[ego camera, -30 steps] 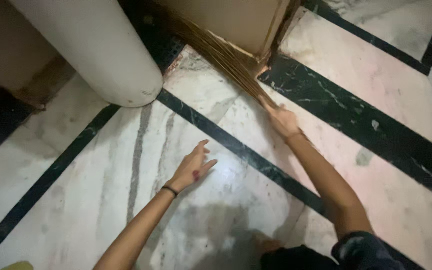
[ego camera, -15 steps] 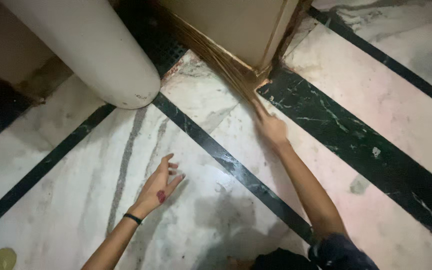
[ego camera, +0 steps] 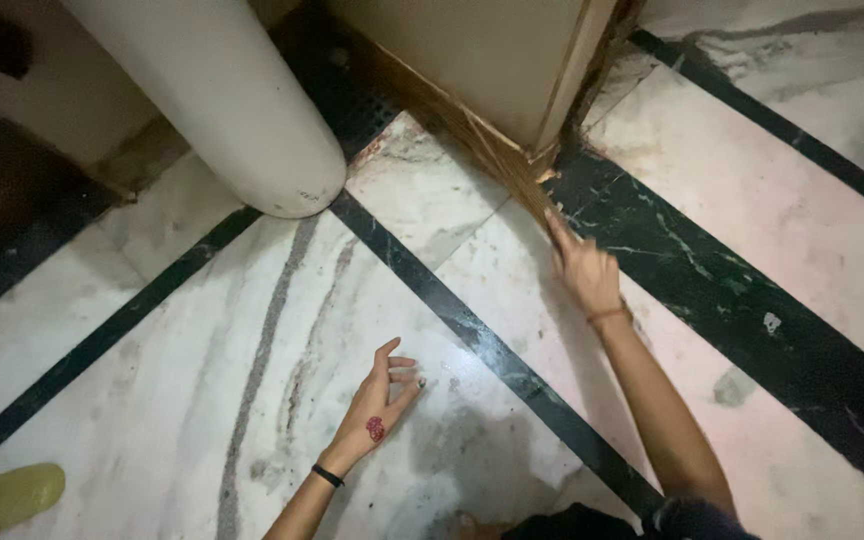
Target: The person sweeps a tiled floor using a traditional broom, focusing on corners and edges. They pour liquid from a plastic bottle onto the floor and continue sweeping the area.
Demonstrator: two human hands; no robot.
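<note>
My right hand (ego camera: 586,268) grips the handle end of a brown straw broom (ego camera: 497,165). The broom's bristles lie flat along the base of a beige cabinet (ego camera: 472,55) and reach toward a dark floor grate (ego camera: 347,95). My left hand (ego camera: 380,402) rests on the white marble floor (ego camera: 202,350) with its fingers spread, holding nothing. It has a red mark on its back and a black band at the wrist. A thin band circles my right wrist.
A thick white cylinder (ego camera: 222,100) slants down to the floor at upper left. Black marble strips (ego camera: 492,350) cross the floor diagonally. A yellowish object (ego camera: 17,493) lies at the bottom left corner. Dark clothing (ego camera: 612,522) shows at the bottom edge.
My right hand has slid with the broom along the cabinet base, bristles now pressed closer under the cabinet. My left hand has moved down the floor toward me, still spread flat.
</note>
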